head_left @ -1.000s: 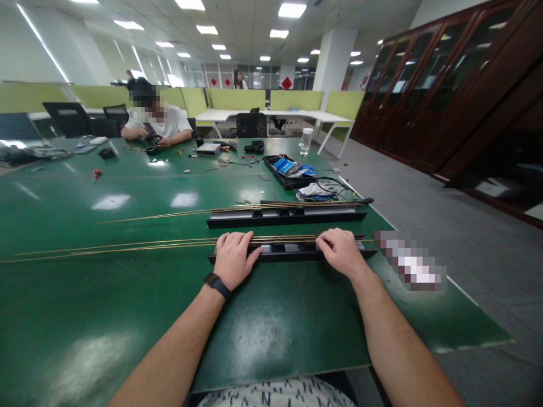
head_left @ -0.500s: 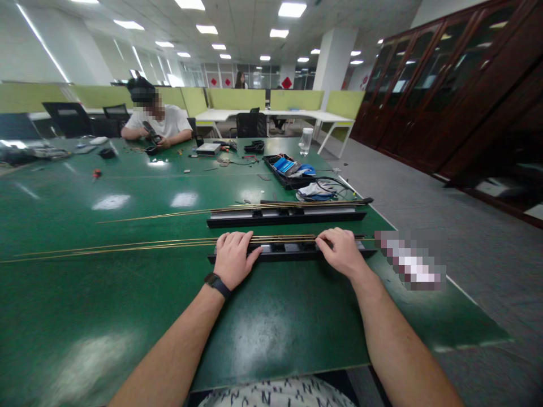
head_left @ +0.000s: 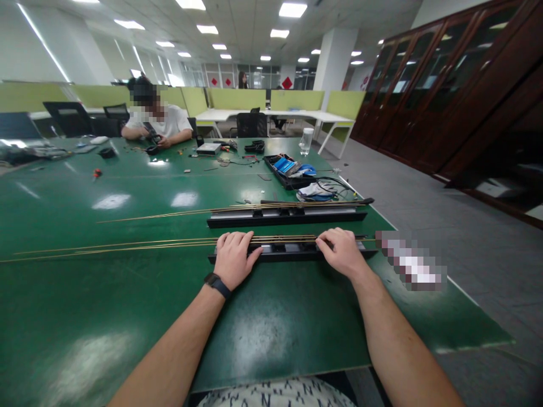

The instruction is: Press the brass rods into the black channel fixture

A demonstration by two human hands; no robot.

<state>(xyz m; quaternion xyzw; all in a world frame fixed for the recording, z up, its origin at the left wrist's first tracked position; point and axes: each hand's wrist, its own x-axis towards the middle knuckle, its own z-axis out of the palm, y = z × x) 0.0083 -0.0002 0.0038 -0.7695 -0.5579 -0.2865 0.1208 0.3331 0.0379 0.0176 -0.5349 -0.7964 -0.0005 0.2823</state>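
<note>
A long black rail (head_left: pixel 292 256) with silvery inner parts lies across the green table before me. Thin golden rods (head_left: pixel 169 244) run along its top and stick out far past its left end. My left hand (head_left: pixel 234 257), with a dark watch on the wrist, lies over the rail's left part, fingers across the rods and thumb spread to the right. Near the right part, my right hand (head_left: pixel 339 251) pinches with thumb and index finger at the end of a golden rod; the exact contact is hidden. Behind lies a second rail (head_left: pixel 292 219) with similar rods (head_left: pixel 182 215).
A black tray (head_left: pixel 292 182) with blue items and gloves (head_left: pixel 316 191) lie farther back, near a clear cup (head_left: pixel 306 141). Across the green table (head_left: pixel 127 294) a co-worker (head_left: pixel 156 121) handles a dark object. A pixelated patch (head_left: pixel 409 263) covers something at the right edge.
Both my hands stay in place on the rail and rods. The co-worker's head has shifted slightly.
</note>
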